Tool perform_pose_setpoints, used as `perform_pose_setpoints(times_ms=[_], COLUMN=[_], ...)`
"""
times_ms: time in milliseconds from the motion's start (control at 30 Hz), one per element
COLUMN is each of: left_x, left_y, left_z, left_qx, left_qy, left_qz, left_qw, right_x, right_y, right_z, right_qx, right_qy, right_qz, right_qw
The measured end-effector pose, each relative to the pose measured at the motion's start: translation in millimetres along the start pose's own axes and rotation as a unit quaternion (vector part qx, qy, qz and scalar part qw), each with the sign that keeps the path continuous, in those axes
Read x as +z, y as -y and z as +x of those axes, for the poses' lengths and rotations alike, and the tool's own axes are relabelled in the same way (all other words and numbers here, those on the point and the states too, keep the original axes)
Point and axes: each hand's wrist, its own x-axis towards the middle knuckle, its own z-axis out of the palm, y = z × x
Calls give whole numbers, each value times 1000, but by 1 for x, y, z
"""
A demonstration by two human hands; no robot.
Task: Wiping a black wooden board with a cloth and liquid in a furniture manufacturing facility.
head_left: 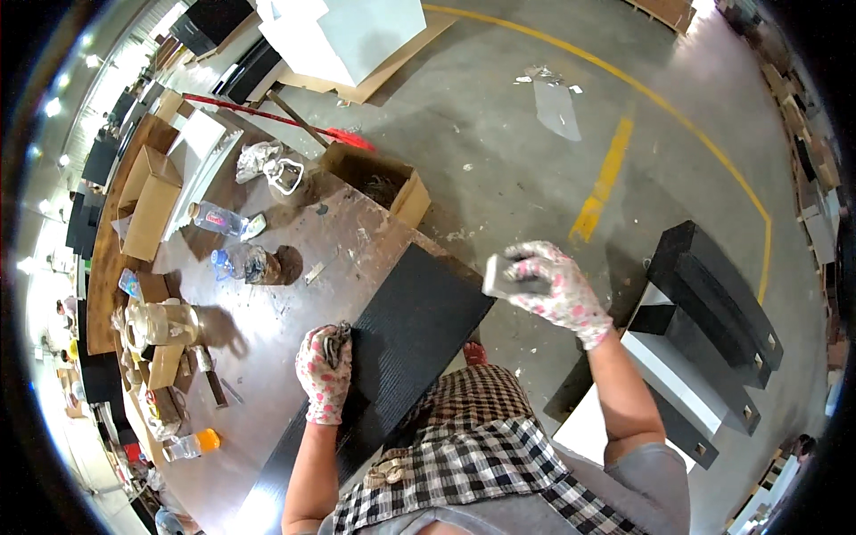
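Observation:
A long black ribbed panel (406,312) lies slantwise along the near edge of the table. My left hand (323,374), in a white glove with pink spots, rests at the panel's left side with its fingers curled. Something dark grey and crumpled shows at those fingers; whether it is a rag or soiled glove fabric I cannot tell. Past the panel's far right corner, my right hand (562,290), gloved alike, is raised and closed round a small pale block (495,276). The block appears apart from the panel, and its underside is hidden.
Plastic bottles (218,218), a clear jar (165,324) and an orange-capped bottle (192,444) stand or lie on the brown table (267,343). An open cardboard box (406,192) adjoins its far edge. Black and white furniture parts (704,321) occupy the floor at right.

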Motion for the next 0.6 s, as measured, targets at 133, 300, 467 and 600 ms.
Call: perform_pose_setpoints(times_ms=[133, 300, 467, 600], left_x=[3, -2, -1, -1], left_y=[2, 2, -1, 5], left_z=[0, -1, 2, -2], left_qx=[-19, 18, 18, -40], left_qy=[12, -17, -18, -33], left_qz=[-8, 10, -24, -165], left_qw=[1000, 1000, 999, 985], right_x=[40, 60, 68, 127], right_y=[19, 27, 27, 65], right_z=[-16, -62, -32, -79], right_qx=[-38, -58, -28, -52], right_qy=[-58, -63, -166, -47], right_qz=[-124, -140, -198, -100], right_qw=[990, 986, 966, 993])
